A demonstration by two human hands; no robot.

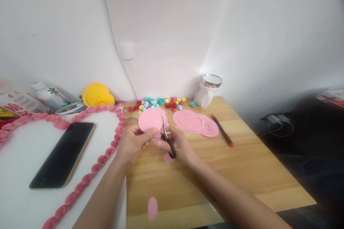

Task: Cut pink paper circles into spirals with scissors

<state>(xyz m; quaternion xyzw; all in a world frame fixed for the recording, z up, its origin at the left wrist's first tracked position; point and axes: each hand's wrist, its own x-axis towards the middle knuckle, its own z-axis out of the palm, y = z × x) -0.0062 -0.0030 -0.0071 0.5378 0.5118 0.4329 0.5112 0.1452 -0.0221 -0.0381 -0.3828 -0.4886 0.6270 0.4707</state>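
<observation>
Between thumb and fingers, my left hand [136,141] pinches a round pink paper disc [148,119], held up off the table. My right hand [177,145] is wrapped round a pair of scissors [170,147] with black handles; the metal blades point away from me along the disc's right edge. Whether the blades are in the paper I cannot tell. Pink paper circles cut into spirals [189,120] lie overlapping to the right of my hands. Below the scissors a small pink scrap [168,159] rests on the wood, and an oval pink scrap [152,208] lies nearer me.
On the left, a white board [20,164] edged with pink paper rosettes [87,178] bears a black phone [63,155]. Colourful rolled paper flowers [156,103] and a white mug [206,91] stand along the wall. A dark pen [222,130] lies right; yellow paper [97,94] is behind.
</observation>
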